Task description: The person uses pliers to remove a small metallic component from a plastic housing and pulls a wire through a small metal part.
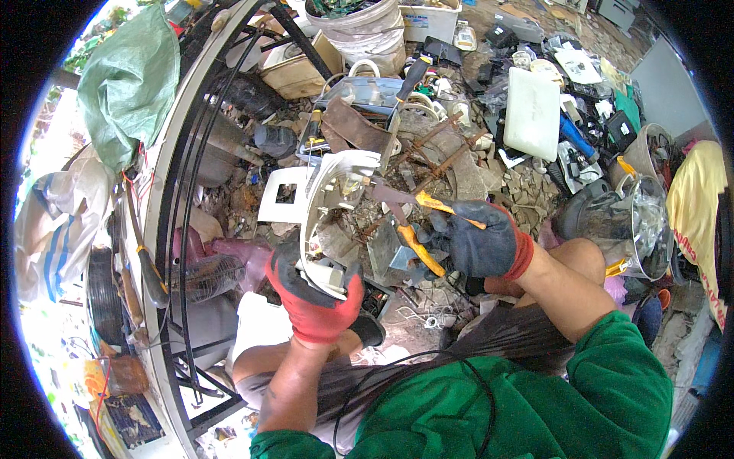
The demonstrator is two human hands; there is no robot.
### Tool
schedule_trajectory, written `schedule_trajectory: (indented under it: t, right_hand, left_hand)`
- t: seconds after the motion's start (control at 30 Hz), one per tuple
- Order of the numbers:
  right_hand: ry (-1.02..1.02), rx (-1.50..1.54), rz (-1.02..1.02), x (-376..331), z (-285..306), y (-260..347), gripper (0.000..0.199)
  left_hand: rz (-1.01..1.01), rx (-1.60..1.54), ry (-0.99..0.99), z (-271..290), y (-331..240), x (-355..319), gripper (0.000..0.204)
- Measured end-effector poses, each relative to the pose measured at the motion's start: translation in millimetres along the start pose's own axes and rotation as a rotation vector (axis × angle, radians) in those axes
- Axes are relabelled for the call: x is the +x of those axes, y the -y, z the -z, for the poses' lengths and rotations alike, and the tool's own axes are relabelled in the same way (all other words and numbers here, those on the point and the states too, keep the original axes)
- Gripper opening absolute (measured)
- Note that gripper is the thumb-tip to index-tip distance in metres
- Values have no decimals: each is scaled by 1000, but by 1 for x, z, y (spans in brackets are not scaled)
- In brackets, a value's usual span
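Two gloved hands work here, each with one thing. The left hand [317,298], in a red glove with a dark palm, grips the lower end of one curved white plastic casing [311,229], thumb and fingers bent around it. The casing stands up from that hand, its upper end arching toward the right. The right hand [482,239], in a dark glove with a red cuff, is closed around one pair of pliers [419,250]. Its two yellow-orange handles are splayed; how far the fingers wrap the lower one I cannot tell. The metal jaws point at the casing's upper right edge — whether they touch it is unclear.

Just left of the casing is one white plate [271,205] with one square opening. Beyond the hands, one blue container [334,93] has two black-and-yellow tool handles at it, one upright [414,79], one leaning [314,128]. One flat white panel [531,115] lies farther right.

On the left, a long metal frame [162,199] bounds the space near the left hand. Between the hands there is open room above the rubble; below, a pale floor patch with white wires [432,315] lies between the legs.
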State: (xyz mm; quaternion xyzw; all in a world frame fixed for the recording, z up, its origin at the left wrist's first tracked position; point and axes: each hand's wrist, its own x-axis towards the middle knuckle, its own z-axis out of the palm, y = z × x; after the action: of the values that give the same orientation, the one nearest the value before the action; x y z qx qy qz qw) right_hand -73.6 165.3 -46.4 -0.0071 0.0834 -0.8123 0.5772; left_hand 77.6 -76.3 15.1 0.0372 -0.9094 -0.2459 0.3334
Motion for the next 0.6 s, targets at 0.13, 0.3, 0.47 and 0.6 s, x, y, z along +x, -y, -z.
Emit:
schedule_trajectory:
  t: [0.13, 0.3, 0.47, 0.6]
  right_hand:
    - [60, 16, -4, -2, 2, -2, 37]
    - [183, -69, 46, -6, -8, -7, 38]
    - [151, -12, -48, -11, -16, -12, 36]
    - [150, 15, 0, -13, -10, -16, 39]
  left_hand:
    - [-96, 9, -20, 5, -6, 1, 85]
    - [-124, 50, 30, 13, -17, 4, 79]
    - [-159, -56, 32, 18, -17, 7, 76]
    - [-108, -135, -70, 10, -15, -1, 75]
